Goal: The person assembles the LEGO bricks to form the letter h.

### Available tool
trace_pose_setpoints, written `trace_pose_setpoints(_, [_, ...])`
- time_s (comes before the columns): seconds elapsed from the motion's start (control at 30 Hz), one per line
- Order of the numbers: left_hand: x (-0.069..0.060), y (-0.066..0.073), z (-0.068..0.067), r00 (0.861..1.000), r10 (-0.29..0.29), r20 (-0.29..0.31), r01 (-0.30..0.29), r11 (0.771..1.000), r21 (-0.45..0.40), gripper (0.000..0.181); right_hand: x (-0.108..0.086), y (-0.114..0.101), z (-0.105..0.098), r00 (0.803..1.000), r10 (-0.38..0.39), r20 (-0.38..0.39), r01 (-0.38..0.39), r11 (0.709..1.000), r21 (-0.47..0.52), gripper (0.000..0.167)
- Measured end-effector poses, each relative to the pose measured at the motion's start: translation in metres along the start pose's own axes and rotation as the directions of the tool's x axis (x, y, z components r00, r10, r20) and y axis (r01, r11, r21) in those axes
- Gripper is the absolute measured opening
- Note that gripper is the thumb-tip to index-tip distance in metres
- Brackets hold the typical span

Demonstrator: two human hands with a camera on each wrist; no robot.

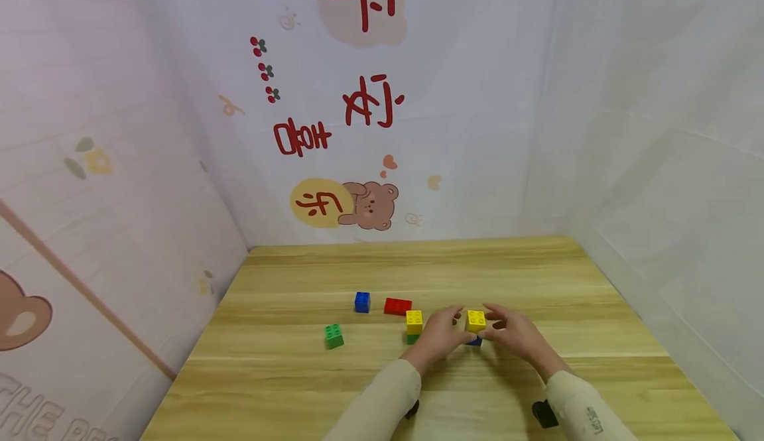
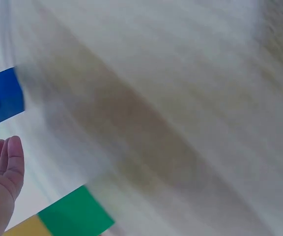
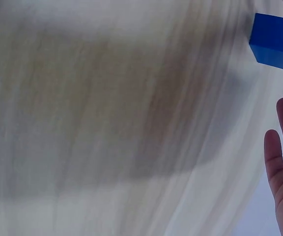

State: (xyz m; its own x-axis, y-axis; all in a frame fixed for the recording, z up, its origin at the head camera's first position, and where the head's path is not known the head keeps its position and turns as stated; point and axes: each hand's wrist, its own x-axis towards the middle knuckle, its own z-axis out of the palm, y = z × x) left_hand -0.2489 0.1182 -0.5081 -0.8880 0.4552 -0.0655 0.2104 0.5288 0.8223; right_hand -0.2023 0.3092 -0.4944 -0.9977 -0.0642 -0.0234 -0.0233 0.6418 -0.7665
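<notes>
In the head view, a yellow block point(image 1: 476, 319) sits on a blue block point(image 1: 475, 342) between the two hands. The left hand point(image 1: 440, 335) is at its left side and the right hand point(image 1: 518, 335) at its right, fingers spread and thumbs close to the stack; whether they touch it cannot be told. The left wrist view has the blue block point(image 2: 4, 97) beyond the left hand's straight fingers point(image 2: 14, 152). Seen from the right wrist, the blue block point(image 3: 274, 42) lies apart from the right hand's extended fingers point(image 3: 275, 157).
Left of the left hand stands a yellow block point(image 1: 414, 320) on a green block point(image 1: 412, 339). Farther left on the wooden table point(image 1: 268, 375) are a red block point(image 1: 397, 306), a small blue block point(image 1: 362, 302) and a green block point(image 1: 334, 337). White printed cloth hangs around the table.
</notes>
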Motion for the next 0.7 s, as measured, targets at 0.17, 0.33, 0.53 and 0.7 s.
trace_pose_setpoints(0.17, [-0.005,0.012,-0.013,0.999,0.039,-0.008,-0.039,0.999,0.003,0.067,-0.002,-0.008,-0.004,1.0,0.012,-0.019,-0.012,1.0,-0.007,0.074])
trace_pose_setpoints(0.33, [-0.012,0.017,-0.029,0.998,0.057,0.001,-0.057,0.998,-0.023,0.066,0.0,-0.014,-0.005,0.999,0.033,-0.033,-0.034,0.999,-0.037,0.08])
trace_pose_setpoints(0.53, [-0.017,0.018,-0.053,0.996,0.082,-0.028,-0.084,0.994,-0.076,0.064,0.003,-0.02,-0.008,0.997,0.04,-0.064,-0.042,0.999,-0.032,0.081])
trace_pose_setpoints(0.7, [-0.022,0.014,-0.075,0.993,0.097,-0.073,-0.105,0.988,-0.113,0.061,0.007,-0.029,-0.007,0.996,0.026,-0.089,-0.029,0.999,-0.024,0.077])
